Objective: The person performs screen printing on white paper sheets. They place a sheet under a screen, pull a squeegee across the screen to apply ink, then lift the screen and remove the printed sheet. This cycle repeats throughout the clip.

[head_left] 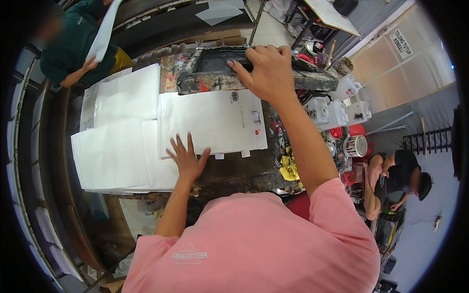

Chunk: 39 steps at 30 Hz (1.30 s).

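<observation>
A paint-smeared screen printing frame [215, 84] stands raised along the far side of the work table. My right hand [269, 73] is closed over its near edge, thumb and fingers inside the dark frame. Below it lies a white printed sheet [205, 119] with a small barcode and a red mark at its right side. My left hand [188, 158] is spread open at the near edge of this sheet, palm down; whether it presses on the sheet I cannot tell. Stacks of white sheets [110, 156] lie to the left, beside the printed sheet.
A yellow rag [289, 166] lies on the table's right edge. White jugs [337, 113] and a paint bucket [355, 145] crowd the right side. At far left, a person in a dark green shirt [73, 41] holds a white sheet; another person [403, 168] sits at right.
</observation>
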Motion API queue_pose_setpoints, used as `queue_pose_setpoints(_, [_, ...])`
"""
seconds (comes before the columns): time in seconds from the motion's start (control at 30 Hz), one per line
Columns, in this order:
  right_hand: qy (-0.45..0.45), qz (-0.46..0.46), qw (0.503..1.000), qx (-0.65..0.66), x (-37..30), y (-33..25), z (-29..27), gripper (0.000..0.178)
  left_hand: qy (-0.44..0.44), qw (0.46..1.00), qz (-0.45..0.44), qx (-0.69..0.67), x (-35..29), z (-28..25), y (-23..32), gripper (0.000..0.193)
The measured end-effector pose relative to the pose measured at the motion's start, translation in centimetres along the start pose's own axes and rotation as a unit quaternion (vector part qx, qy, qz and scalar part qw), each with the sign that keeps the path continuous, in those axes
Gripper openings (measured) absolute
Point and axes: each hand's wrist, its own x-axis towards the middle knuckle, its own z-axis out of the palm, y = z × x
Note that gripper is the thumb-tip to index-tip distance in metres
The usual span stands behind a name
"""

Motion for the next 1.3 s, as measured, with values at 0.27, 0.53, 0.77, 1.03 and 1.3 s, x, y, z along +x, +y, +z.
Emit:
queue_pose_setpoints(0.27, [0.005,-0.002,1.0,0.0,3.8,1.1,-0.3,0.059,-0.063,0.989,-0.087,0.102,-3.7,5.3,-4.1,0.119])
queue_pose_setpoints(0.53, [0.012,0.018,1.0,0.012,5.0,1.1,-0.5,0.056,0.147,0.988,0.021,-0.035,0.4,-0.9,-0.3,0.087])
queue_pose_setpoints(0.77, [-0.012,0.0,1.0,-0.018,3.8,0.3,-0.8,0.047,0.284,0.944,0.034,-0.163,5.1,-5.4,-3.9,0.04])
queue_pose_setpoints(1.03, [0.028,-0.019,0.999,-0.012,-0.1,-0.8,-0.2,0.049,0.366,0.925,-0.03,-0.095,-1.7,-9.9,-21.4,0.042])
queue_pose_setpoints(1.3, [0.017,-0.005,1.0,-0.019,-0.8,0.3,0.0,0.055,0.377,0.918,-0.126,0.02,1.9,-8.8,-20.0,0.054])
